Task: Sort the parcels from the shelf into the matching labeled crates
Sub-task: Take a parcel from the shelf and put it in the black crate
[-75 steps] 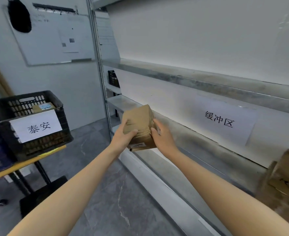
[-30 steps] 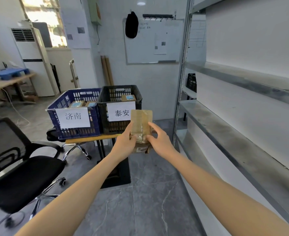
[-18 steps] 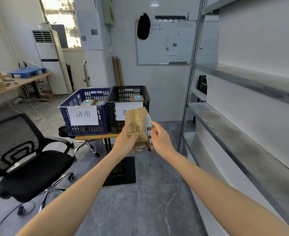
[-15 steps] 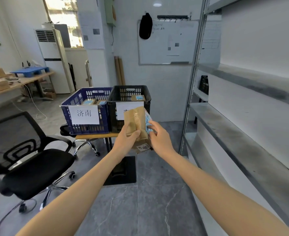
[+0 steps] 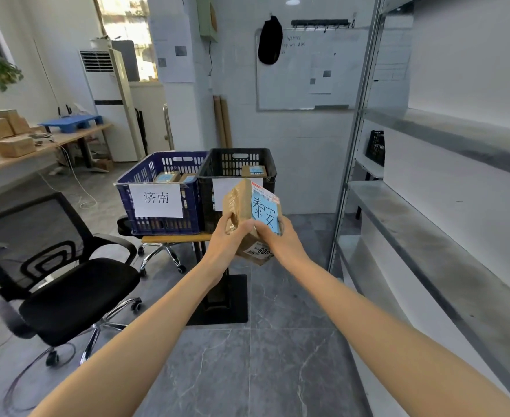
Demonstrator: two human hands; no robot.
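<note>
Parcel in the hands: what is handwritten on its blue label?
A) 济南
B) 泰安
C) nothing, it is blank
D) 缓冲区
B: the blue label on the parcel, gripped between the left hand and the right hand, reads 泰安; 济南 stands only on the white sign of the blue crate.

You hold a small brown cardboard parcel [image 5: 239,210] tilted in mid-air between your left hand [image 5: 228,239] and right hand [image 5: 282,239], its blue handwritten label [image 5: 265,212] (it reads 泰安) turned toward you. Behind it, side by side on a narrow wooden stand [image 5: 172,237], sit a blue slatted plastic crate [image 5: 193,203], its white sheet [image 5: 156,200] marked 济南, and a black slatted plastic crate [image 5: 235,159]. Each holds brown parcels [image 5: 166,176] with blue labels.
</note>
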